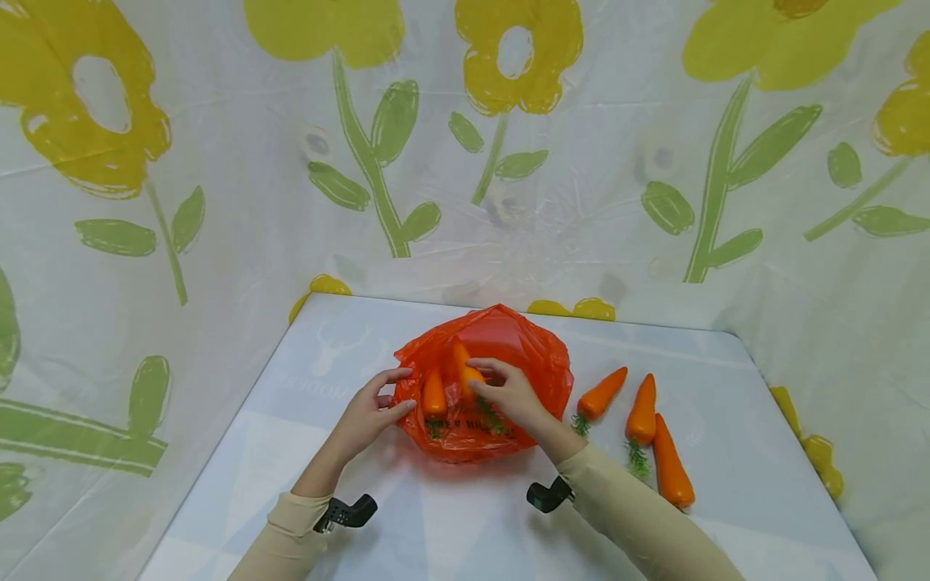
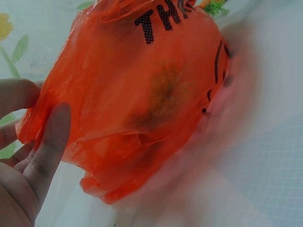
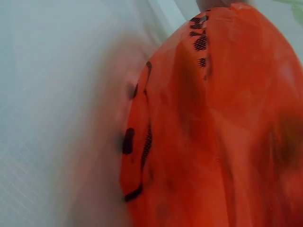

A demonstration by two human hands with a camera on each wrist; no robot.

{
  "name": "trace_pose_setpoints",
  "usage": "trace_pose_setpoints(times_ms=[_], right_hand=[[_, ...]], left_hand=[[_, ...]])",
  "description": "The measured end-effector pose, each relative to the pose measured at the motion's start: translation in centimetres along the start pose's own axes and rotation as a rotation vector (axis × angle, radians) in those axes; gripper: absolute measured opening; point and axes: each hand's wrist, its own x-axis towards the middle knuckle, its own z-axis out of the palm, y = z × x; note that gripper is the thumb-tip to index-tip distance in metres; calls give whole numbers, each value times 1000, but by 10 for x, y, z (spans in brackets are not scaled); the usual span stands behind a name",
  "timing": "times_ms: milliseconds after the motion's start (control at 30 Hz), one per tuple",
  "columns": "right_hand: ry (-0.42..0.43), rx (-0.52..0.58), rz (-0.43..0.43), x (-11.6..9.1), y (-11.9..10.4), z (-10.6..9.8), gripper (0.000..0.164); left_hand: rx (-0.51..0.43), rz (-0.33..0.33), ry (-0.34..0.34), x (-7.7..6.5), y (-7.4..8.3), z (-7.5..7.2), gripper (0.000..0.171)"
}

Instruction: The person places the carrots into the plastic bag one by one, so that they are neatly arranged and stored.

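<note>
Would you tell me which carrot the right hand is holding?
The right carrot of two visible in the red bag; the left carrot there is not held.

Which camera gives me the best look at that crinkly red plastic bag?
The head view: the red plastic bag sits entirely in frame, though the right hand covers part. The left wrist view shows its black-lettered side and the left hand holding its edge; the right wrist view shows only part, cropped.

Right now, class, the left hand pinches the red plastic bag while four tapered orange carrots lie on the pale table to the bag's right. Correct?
Not four: three tapered orange carrots lie there, the head view shows; the rest stands.
</note>
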Motion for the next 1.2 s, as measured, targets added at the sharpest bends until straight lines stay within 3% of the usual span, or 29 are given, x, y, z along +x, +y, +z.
trace_pose_setpoints(times_ms=[700, 1200], right_hand=[[31, -68, 52, 12, 18, 18, 36], [-64, -121, 142, 13, 20, 24, 40]], left_hand=[[-4, -6, 1, 1, 0, 2, 56], [-37, 19, -9, 1, -2, 2, 55]])
